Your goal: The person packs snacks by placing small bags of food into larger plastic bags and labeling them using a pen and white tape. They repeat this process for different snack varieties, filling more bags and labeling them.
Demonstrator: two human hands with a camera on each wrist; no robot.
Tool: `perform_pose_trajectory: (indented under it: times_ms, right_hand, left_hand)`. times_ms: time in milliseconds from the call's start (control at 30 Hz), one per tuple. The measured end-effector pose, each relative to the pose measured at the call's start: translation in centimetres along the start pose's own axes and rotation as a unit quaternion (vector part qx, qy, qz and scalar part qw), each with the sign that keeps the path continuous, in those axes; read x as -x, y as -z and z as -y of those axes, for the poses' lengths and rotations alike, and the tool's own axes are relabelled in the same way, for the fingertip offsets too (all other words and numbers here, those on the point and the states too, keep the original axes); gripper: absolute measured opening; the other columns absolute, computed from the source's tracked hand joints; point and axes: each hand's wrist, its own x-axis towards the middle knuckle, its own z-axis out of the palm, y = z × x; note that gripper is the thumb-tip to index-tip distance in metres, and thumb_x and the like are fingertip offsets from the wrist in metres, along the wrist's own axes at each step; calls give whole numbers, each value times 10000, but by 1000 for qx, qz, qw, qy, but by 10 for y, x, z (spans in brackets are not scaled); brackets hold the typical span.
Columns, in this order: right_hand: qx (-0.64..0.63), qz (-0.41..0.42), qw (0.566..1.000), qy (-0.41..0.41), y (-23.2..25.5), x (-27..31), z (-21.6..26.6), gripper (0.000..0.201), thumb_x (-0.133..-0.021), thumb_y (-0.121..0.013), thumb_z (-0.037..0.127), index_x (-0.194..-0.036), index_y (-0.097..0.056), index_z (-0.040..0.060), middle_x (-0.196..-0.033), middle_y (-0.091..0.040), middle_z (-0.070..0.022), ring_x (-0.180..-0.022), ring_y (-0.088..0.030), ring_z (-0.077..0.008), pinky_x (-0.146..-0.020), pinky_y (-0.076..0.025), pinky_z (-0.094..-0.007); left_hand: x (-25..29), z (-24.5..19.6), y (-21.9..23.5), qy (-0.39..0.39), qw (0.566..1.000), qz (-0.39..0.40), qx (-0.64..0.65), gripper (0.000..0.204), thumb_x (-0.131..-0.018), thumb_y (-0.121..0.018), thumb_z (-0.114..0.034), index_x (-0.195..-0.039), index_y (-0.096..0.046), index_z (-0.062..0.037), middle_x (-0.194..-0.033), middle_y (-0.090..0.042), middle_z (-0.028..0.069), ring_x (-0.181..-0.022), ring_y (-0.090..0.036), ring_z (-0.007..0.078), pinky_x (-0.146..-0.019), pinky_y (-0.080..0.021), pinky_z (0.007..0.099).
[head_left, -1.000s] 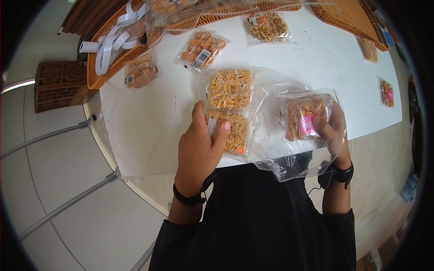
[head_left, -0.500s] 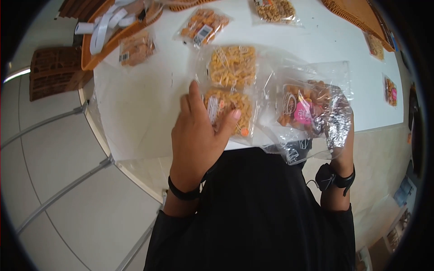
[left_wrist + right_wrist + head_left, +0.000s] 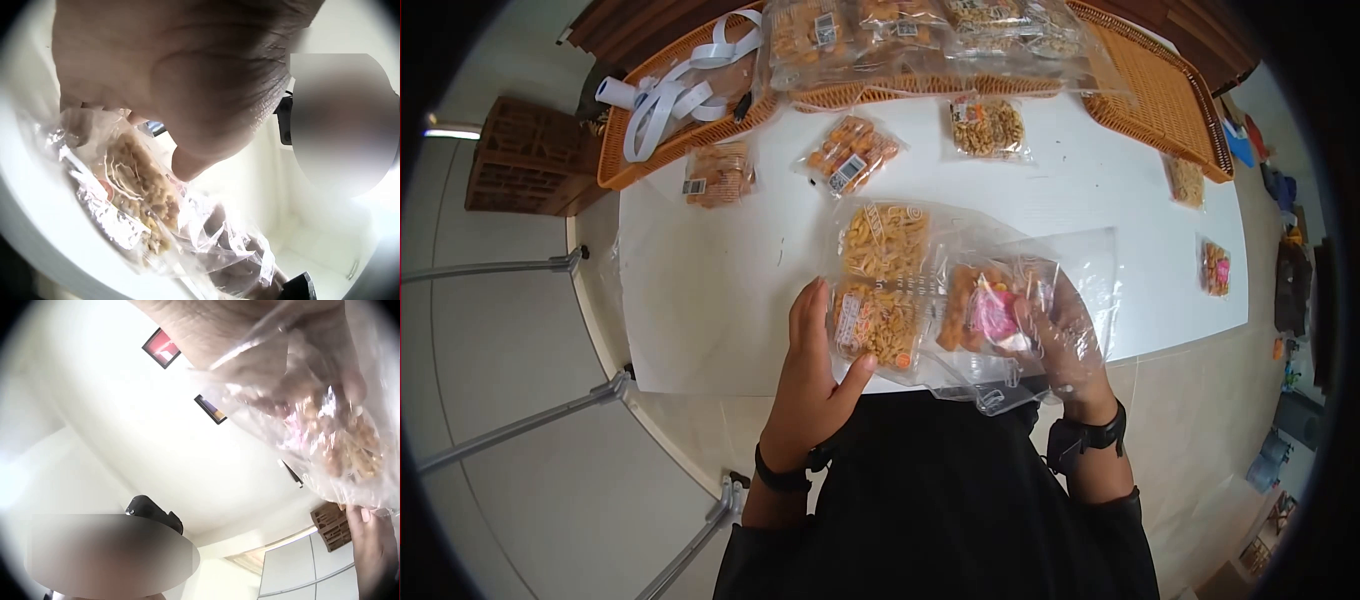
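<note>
A large clear plastic bag [image 3: 1090,262] lies at the table's front edge. Two packs of pale yellow snacks sit in its left part, a far pack [image 3: 887,243] and a near pack [image 3: 882,322]. My left hand [image 3: 800,390] is beside the near pack, fingers extended along the bag's left side and thumb at its lower edge. Through the plastic my right hand [image 3: 1068,345] shows inside the bag, gripping a pack of brown snacks [image 3: 968,308] with a pink label, thumb on top. In the right wrist view, plastic covers the right hand [image 3: 300,356] and the snacks.
Beyond the bag lie an orange snack pack [image 3: 852,150], a paler pack [image 3: 722,175] and a nut-like pack [image 3: 988,128]. Wicker trays [image 3: 1165,105] line the back, one with white label rolls [image 3: 665,110]. Two small packs, one pink-labelled [image 3: 1216,268], lie at right.
My right hand has brought the pink-labelled pack leftward, close against the yellow packs. My left thumb has slid off the near pack to its lower edge. The head view has shifted, showing more trays.
</note>
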Motion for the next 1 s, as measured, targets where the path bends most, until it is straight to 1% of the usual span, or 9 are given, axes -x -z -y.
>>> perform_pose_trajectory:
  times_ms: [133, 267, 367, 633, 667, 700, 733, 833, 1000]
  right_hand:
    - [-98, 1, 990, -103, -6, -13, 5, 386, -1002, -568, 101, -1356, -473, -20, -1226, -616, -108, -1081, -608, -156, -911, -525, -299]
    - [-9, -65, 997, -32, -2, -16, 0, 382, -1015, -556, 119, -1361, -471, -18, -1245, -611, -117, -1108, -604, -162, -922, -519, -302]
    - [-98, -83, 991, -43, -4, -21, 4, 409, -1010, -569, 121, -1375, -461, -29, -1274, -598, -121, -1117, -604, -173, -947, -506, -310]
    - [-1, -14, 999, -35, 24, -10, 1, 781, -876, -702, 94, -1516, -275, -40, -1412, -482, -176, -1294, -505, -286, -1086, -446, -408]
    - [127, -31, 991, 5, 32, -5, -2, 760, -855, -710, 59, -1504, -326, -33, -1385, -517, -174, -1268, -525, -274, -1059, -457, -408]
    - [390, -55, 913, 103, 51, -1, -15, 695, -846, -713, 49, -1465, -407, -27, -1353, -551, -173, -1242, -543, -254, -1022, -468, -396]
    - [444, -106, 878, 144, 47, -1, -10, 631, -844, -719, 56, -1419, -471, -24, -1316, -582, -166, -1201, -568, -239, -986, -476, -383]
    - [319, -145, 932, 86, 71, 12, -20, 464, -937, -649, 155, -1351, -538, -22, -1176, -649, -131, -1083, -615, -214, -946, -475, -340]
    - [238, -219, 943, 78, 102, 47, -39, 266, -999, -572, 139, -1203, -604, -29, -1048, -642, -67, -943, -593, -141, -853, -464, -277]
  left_hand:
    - [-5, -1, 7, 9, 1000, -6, 3, 792, -854, -646, -40, -1507, -216, 81, -1505, -318, 280, -1392, -368, 388, -1153, -304, 448]
    - [-11, 1, 8, -19, 1000, 3, -24, 786, -875, -688, -116, -1484, -240, 101, -1472, -366, 320, -1367, -408, 441, -1142, -325, 450]
    - [-13, 1, 8, -20, 998, 25, -49, 798, -880, -698, -143, -1481, -238, 111, -1478, -362, 330, -1376, -395, 455, -1146, -322, 458]
    - [-9, 5, 16, -43, 996, 54, -58, 855, -891, -708, -240, -1509, -210, 79, -1496, -325, 350, -1411, -332, 482, -1156, -315, 505]
    - [-9, 1, 21, -38, 996, 68, -40, 859, -889, -714, -235, -1512, -211, 75, -1489, -338, 342, -1408, -338, 477, -1161, -307, 495]
    - [-8, -5, 28, -32, 996, 82, -23, 862, -886, -720, -231, -1515, -212, 70, -1481, -352, 333, -1404, -344, 472, -1166, -298, 484]
    - [-4, -12, 35, -19, 998, 63, 4, 788, -865, -733, -215, -1479, -315, 48, -1469, -386, 302, -1393, -372, 445, -1156, -319, 465]
    - [-4, -28, 81, 13, 997, 65, -39, 659, -835, -755, -193, -1383, -460, 22, -1428, -466, 240, -1354, -442, 393, -1128, -364, 440]
    - [-54, -7, 166, 9, 976, -103, -190, 431, -858, -759, -239, -1187, -604, -7, -1176, -655, 155, -1116, -632, 268, -931, -500, 369]
